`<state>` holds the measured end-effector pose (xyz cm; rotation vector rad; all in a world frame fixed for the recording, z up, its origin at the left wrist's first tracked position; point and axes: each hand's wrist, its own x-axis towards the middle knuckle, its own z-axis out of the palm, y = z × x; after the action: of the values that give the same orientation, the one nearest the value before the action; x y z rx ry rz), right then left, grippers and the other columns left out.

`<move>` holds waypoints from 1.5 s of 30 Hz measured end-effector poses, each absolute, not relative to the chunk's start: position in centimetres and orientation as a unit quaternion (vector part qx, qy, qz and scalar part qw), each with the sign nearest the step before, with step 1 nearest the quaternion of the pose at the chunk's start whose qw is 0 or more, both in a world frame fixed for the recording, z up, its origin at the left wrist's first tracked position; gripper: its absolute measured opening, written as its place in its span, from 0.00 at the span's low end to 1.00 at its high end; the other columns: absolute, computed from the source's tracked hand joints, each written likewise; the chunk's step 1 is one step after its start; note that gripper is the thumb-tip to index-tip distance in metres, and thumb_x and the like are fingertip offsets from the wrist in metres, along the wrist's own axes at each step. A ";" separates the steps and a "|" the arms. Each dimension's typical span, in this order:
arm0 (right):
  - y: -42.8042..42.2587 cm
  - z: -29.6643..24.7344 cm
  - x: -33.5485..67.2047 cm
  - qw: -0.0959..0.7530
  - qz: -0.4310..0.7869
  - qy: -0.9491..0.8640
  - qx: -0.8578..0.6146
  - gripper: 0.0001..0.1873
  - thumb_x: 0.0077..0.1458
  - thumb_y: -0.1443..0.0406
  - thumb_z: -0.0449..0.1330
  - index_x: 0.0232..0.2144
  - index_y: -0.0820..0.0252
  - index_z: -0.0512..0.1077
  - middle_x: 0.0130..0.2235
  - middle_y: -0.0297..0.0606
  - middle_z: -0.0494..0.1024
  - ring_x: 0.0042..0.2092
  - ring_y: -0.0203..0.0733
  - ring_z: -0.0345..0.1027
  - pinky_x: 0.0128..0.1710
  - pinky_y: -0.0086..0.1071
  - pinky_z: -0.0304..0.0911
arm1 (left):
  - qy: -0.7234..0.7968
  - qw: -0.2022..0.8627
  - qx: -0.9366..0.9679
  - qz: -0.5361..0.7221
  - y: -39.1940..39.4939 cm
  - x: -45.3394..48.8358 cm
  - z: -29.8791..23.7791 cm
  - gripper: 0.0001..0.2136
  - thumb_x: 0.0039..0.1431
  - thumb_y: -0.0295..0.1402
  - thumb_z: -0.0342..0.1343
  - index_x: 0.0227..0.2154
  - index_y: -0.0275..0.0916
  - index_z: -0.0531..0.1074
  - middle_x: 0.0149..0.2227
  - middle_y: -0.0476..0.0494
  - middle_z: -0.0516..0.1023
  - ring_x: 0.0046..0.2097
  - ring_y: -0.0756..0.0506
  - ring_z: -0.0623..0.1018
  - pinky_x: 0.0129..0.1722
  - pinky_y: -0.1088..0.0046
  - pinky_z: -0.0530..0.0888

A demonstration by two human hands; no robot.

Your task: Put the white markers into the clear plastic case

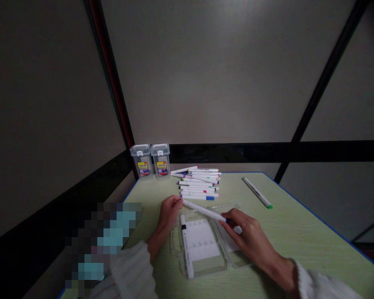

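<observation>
Both of my hands hold one white marker [202, 211] above an open clear plastic case [202, 245]. My left hand [168, 218] pinches the marker's left end. My right hand [249, 238] grips its dark-capped right end. Inside the case, along its left side, lies another white marker with a black cap [186, 245]. A white insert card covers the bottom of the case.
A pile of several white markers [199, 182] lies behind the case. Two closed clear marker boxes [151, 161] stand at the back left corner. A single green-capped marker [257, 192] lies to the right. The green table [299, 241] has a blue edge.
</observation>
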<state>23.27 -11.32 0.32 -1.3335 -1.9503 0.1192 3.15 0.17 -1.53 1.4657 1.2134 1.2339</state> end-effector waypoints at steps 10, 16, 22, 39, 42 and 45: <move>-11.1 0.3 23.5 0.300 0.034 -0.775 -0.555 0.08 0.58 0.63 0.45 0.28 0.58 0.60 0.27 0.36 0.69 0.28 0.39 0.64 0.26 0.30 0.57 | 0.486 0.441 0.566 0.499 0.0 3.2 -1.1 0.08 0.37 0.35 0.53 0.20 0.35 0.68 0.20 0.49 0.70 0.25 0.50 0.69 0.26 0.75 0.65; -10.7 0.4 23.8 0.320 -0.004 -0.762 -0.563 0.09 0.57 0.64 0.46 0.25 0.57 0.59 0.26 0.35 0.67 0.26 0.38 0.62 0.24 0.29 0.54 | 0.492 0.450 0.550 0.503 -0.2 3.3 -0.8 0.08 0.35 0.32 0.53 0.22 0.35 0.68 0.20 0.50 0.70 0.25 0.51 0.69 0.25 0.76 0.65; -10.1 0.3 25.2 0.301 -0.076 -0.736 -0.601 0.09 0.56 0.65 0.45 0.24 0.57 0.58 0.25 0.35 0.67 0.23 0.38 0.61 0.23 0.29 0.52 | 0.495 0.461 0.541 0.499 -0.2 3.3 -0.8 0.09 0.34 0.32 0.54 0.24 0.34 0.68 0.20 0.50 0.71 0.25 0.51 0.70 0.26 0.76 0.65; -9.0 0.0 30.1 0.290 -0.133 -0.623 -0.714 0.08 0.52 0.63 0.47 0.24 0.57 0.59 0.24 0.37 0.69 0.21 0.37 0.59 0.21 0.29 0.47 | 0.493 0.452 0.545 0.505 0.0 3.3 -1.0 0.08 0.34 0.30 0.54 0.23 0.34 0.68 0.20 0.51 0.70 0.24 0.51 0.69 0.25 0.76 0.65; -9.0 0.1 30.5 0.290 -0.139 -0.607 -0.726 0.07 0.52 0.62 0.47 0.24 0.58 0.60 0.23 0.37 0.69 0.21 0.37 0.58 0.21 0.29 0.46 | 0.499 0.452 0.546 0.499 -0.2 3.3 -0.8 0.08 0.34 0.30 0.54 0.23 0.35 0.68 0.19 0.51 0.70 0.24 0.51 0.69 0.25 0.76 0.65; -9.0 0.0 30.8 0.283 -0.144 -0.598 -0.736 0.07 0.51 0.63 0.48 0.24 0.58 0.61 0.24 0.37 0.69 0.22 0.38 0.59 0.21 0.29 0.46 | 0.498 0.451 0.552 0.495 -0.3 3.3 -0.6 0.08 0.34 0.30 0.54 0.22 0.35 0.68 0.19 0.51 0.70 0.24 0.51 0.70 0.26 0.76 0.65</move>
<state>30.83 -9.03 0.00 -1.9709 -1.6011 -0.3846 3.31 -0.29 -0.61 1.3633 1.2298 1.2232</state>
